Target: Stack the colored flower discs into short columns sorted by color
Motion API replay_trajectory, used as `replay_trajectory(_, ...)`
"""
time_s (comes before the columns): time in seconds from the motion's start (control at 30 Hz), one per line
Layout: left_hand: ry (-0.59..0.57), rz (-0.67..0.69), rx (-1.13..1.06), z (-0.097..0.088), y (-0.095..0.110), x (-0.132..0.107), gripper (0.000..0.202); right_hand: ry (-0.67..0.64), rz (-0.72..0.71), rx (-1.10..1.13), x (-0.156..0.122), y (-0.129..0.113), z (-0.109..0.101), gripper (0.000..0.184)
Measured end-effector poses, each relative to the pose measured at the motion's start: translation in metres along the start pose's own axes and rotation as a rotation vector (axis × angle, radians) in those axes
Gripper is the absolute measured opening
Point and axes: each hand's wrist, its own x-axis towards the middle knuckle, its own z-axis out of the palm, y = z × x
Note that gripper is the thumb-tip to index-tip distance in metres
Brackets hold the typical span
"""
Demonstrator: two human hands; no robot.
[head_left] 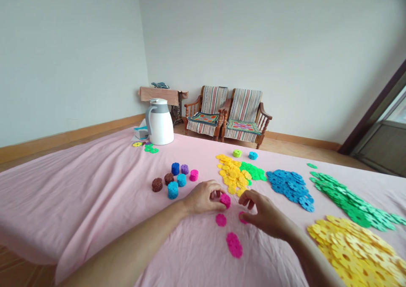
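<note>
My left hand [203, 197] is closed around a short stack of pink flower-shaped discs [225, 200], thumb on the near side and fingers on the far side. Just to its right, my right hand [261, 211] has its thumb and fingers apart. One pink disc [242, 217] lies at the right thumb, partly covered by it; whether they touch is unclear. A single pink disc [221, 220] rests flat below the left hand. Nearer to me, several overlapping pink discs [234, 245] lie spread on the pink cloth [190, 253].
Stacked discs stand left: brown [157, 184], light blue [173, 190], dark blue [175, 168], pink [194, 175]. Loose piles lie right: orange-yellow [233, 173], blue [290, 189], green [352, 200], yellow [355, 251]. A white jug [161, 124] stands behind; two chairs [242, 118] are beyond.
</note>
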Motion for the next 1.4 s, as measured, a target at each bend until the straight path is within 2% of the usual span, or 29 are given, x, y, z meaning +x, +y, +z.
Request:
replay_trajectory(0.17,-0.005,-0.007,-0.031,0.0,-0.001,0.0,0.034,-0.124,0.007,-0.054,-0.008,0.001,-0.007,0.013)
replay_trajectory(0.37,-0.007,-0.015,-0.038,0.0,-0.001,0.0,0.033,-0.131,0.023,0.065,-0.004,0.002,-0.003,0.006)
replay_trajectory(0.43,-0.009,-0.019,-0.036,0.0,-0.001,0.0,0.034,-0.086,0.034,0.183,-0.001,0.001,0.002,0.003)
replay_trajectory(0.53,-0.009,-0.017,-0.03,0.001,-0.001,0.0,0.035,0.07,0.064,0.384,0.008,-0.004,0.012,0.002)
replay_trajectory(0.73,0.004,-0.025,-0.009,0.003,-0.003,0.0,0.038,0.22,0.114,0.67,0.02,-0.018,0.032,0.013)
replay_trajectory(0.93,0.013,-0.02,-0.004,0.003,-0.003,0.001,0.032,0.222,0.099,0.686,0.024,-0.013,0.042,0.015)
replay_trajectory(1.07,0.0,-0.027,-0.016,0.002,-0.002,0.0,0.036,0.295,0.101,0.579,0.021,-0.011,0.032,0.015)
replay_trajectory(1.13,-0.005,-0.024,-0.019,0.001,-0.001,0.0,0.036,0.253,0.082,0.515,0.016,-0.013,0.022,0.016)
replay_trajectory(1.27,-0.01,-0.022,-0.041,-0.001,0.0,-0.001,0.039,-0.073,-0.043,0.322,-0.002,-0.023,0.009,0.013)
replay_trajectory(1.3,-0.015,-0.023,-0.062,-0.001,0.0,-0.002,0.041,-0.108,-0.068,0.259,-0.006,-0.025,0.009,0.011)
replay_trajectory(1.4,-0.019,-0.046,-0.147,-0.003,-0.001,-0.001,0.042,-0.104,-0.103,0.136,-0.014,-0.031,0.017,0.016)
